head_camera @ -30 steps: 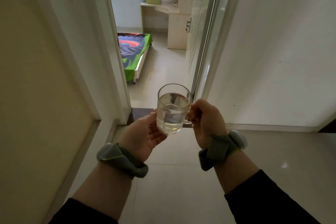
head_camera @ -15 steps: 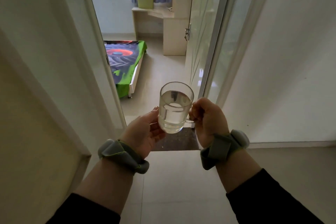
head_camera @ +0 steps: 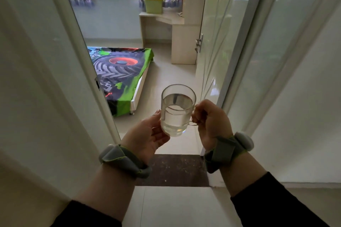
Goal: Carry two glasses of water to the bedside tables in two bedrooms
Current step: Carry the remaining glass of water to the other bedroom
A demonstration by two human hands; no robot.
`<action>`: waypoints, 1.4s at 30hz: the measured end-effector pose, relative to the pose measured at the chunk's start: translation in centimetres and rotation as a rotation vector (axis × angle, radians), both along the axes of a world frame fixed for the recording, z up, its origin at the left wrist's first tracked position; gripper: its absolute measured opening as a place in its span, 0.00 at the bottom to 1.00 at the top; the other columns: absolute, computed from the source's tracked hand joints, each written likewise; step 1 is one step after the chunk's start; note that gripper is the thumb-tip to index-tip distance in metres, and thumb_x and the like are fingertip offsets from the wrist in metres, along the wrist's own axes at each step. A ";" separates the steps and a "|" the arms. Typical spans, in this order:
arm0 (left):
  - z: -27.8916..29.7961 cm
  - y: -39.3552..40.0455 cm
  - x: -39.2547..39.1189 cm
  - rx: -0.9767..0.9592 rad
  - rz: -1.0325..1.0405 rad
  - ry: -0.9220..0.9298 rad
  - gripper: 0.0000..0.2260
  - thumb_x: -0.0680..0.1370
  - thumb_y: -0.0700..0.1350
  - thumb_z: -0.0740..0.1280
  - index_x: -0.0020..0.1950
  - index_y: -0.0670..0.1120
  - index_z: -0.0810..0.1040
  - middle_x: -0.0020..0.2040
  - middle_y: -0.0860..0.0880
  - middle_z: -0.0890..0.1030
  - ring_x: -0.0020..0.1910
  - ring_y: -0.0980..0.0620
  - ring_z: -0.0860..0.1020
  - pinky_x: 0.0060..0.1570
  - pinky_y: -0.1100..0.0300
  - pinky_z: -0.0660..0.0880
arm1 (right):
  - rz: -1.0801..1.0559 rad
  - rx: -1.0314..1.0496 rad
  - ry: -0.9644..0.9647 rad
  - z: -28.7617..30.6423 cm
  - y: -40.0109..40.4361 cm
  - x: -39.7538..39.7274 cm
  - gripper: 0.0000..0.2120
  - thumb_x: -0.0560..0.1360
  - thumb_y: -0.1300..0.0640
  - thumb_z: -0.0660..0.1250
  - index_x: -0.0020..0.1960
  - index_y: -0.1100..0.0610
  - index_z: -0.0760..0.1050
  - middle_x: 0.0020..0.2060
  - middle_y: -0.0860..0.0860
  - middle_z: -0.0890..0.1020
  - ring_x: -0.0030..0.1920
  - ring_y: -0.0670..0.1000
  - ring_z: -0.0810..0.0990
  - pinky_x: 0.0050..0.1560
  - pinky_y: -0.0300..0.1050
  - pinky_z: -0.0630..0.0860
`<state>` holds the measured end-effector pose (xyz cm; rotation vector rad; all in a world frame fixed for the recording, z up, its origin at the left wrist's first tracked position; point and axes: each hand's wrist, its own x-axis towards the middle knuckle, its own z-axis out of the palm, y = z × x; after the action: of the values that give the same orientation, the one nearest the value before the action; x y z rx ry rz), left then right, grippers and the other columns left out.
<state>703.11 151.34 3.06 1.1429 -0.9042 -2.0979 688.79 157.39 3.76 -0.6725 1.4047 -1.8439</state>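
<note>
A clear glass mug of water (head_camera: 176, 110) is held upright at chest height in front of a bedroom doorway. My right hand (head_camera: 210, 120) grips its handle on the right side. My left hand (head_camera: 147, 134) is cupped palm-up under and beside the mug's left wall, fingers relaxed and touching the glass. The mug is about three-quarters full. No bedside table is in sight.
A dark threshold strip (head_camera: 173, 169) lies just ahead on the floor. The white door (head_camera: 214, 38) stands open on the right. Inside are a low bed with a green and black cover (head_camera: 120, 72), a beige desk (head_camera: 177, 42) with yellow and green boxes, and a curtained window.
I have walked closer to the doorway; the threshold, bed and desk now appear nearer and larger. Both hands keep the same hold on the mug.
</note>
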 end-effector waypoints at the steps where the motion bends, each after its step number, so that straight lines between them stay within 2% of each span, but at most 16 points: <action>1: 0.2 -1.8 -1.3 0.004 0.008 0.014 0.10 0.77 0.50 0.63 0.46 0.44 0.78 0.42 0.44 0.78 0.41 0.47 0.76 0.45 0.54 0.76 | 0.014 0.001 -0.001 0.3 -1.8 -1.3 0.17 0.64 0.59 0.60 0.17 0.53 0.66 0.17 0.45 0.65 0.24 0.47 0.63 0.37 0.50 0.62; 9: 0.0 -12.7 -7.2 0.025 0.010 0.020 0.12 0.77 0.51 0.63 0.53 0.43 0.77 0.43 0.44 0.77 0.42 0.48 0.76 0.47 0.54 0.76 | 0.021 0.019 -0.087 0.3 -13.4 -7.3 0.12 0.59 0.59 0.62 0.18 0.53 0.64 0.18 0.47 0.64 0.27 0.50 0.60 0.36 0.49 0.58; 16: -0.1 -24.9 -11.1 0.006 -0.003 0.026 0.11 0.77 0.50 0.63 0.49 0.43 0.78 0.41 0.45 0.78 0.42 0.47 0.76 0.50 0.53 0.75 | -0.004 -0.004 -0.069 0.0 -25.1 -11.1 0.14 0.60 0.59 0.62 0.18 0.53 0.63 0.18 0.47 0.63 0.26 0.50 0.60 0.36 0.50 0.57; 24: 0.6 -37.3 -15.2 0.007 -0.051 0.006 0.12 0.78 0.50 0.63 0.50 0.42 0.78 0.39 0.45 0.77 0.41 0.47 0.76 0.52 0.52 0.75 | -0.038 0.023 -0.052 0.1 -37.1 -15.1 0.13 0.60 0.59 0.61 0.19 0.53 0.63 0.18 0.47 0.63 0.28 0.52 0.58 0.39 0.56 0.51; 29: 0.3 -44.3 -18.8 0.025 -0.063 -0.005 0.12 0.78 0.50 0.62 0.53 0.42 0.77 0.41 0.44 0.78 0.43 0.46 0.76 0.56 0.50 0.74 | -0.043 0.033 -0.028 -0.6 -44.0 -18.7 0.13 0.61 0.58 0.61 0.19 0.53 0.64 0.17 0.47 0.64 0.29 0.52 0.59 0.39 0.57 0.51; 32: 0.0 -48.9 -21.7 0.015 -0.056 -0.012 0.12 0.78 0.50 0.62 0.51 0.42 0.78 0.43 0.43 0.78 0.46 0.45 0.76 0.57 0.49 0.73 | -0.040 0.034 -0.022 -1.0 -48.8 -21.7 0.13 0.60 0.58 0.61 0.18 0.53 0.64 0.18 0.47 0.64 0.29 0.53 0.58 0.40 0.59 0.51; 35: 0.0 -53.7 -25.0 0.006 -0.043 -0.013 0.13 0.78 0.50 0.62 0.51 0.42 0.78 0.46 0.42 0.78 0.49 0.44 0.76 0.58 0.49 0.73 | -0.023 0.010 0.008 -1.1 -53.8 -25.2 0.13 0.61 0.58 0.60 0.18 0.53 0.64 0.18 0.47 0.64 0.29 0.53 0.59 0.37 0.55 0.54; 38: 0.2 -58.5 -28.5 0.009 -0.019 -0.004 0.15 0.78 0.50 0.62 0.56 0.40 0.77 0.47 0.42 0.78 0.50 0.44 0.76 0.58 0.49 0.73 | -0.001 -0.010 0.038 -0.9 -59.1 -28.9 0.13 0.61 0.58 0.60 0.18 0.54 0.65 0.18 0.46 0.65 0.29 0.53 0.60 0.35 0.53 0.56; 42: 0.5 -65.3 -33.2 0.015 -0.001 0.001 0.16 0.78 0.50 0.62 0.57 0.40 0.77 0.45 0.43 0.78 0.46 0.45 0.76 0.57 0.49 0.74 | 0.021 -0.008 0.061 -0.7 -66.2 -33.6 0.14 0.62 0.58 0.59 0.18 0.53 0.65 0.18 0.45 0.65 0.29 0.52 0.60 0.35 0.51 0.59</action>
<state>669.94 86.05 3.55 1.1494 -0.8906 -2.1088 655.21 91.23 3.03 -0.7507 1.4245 -1.8269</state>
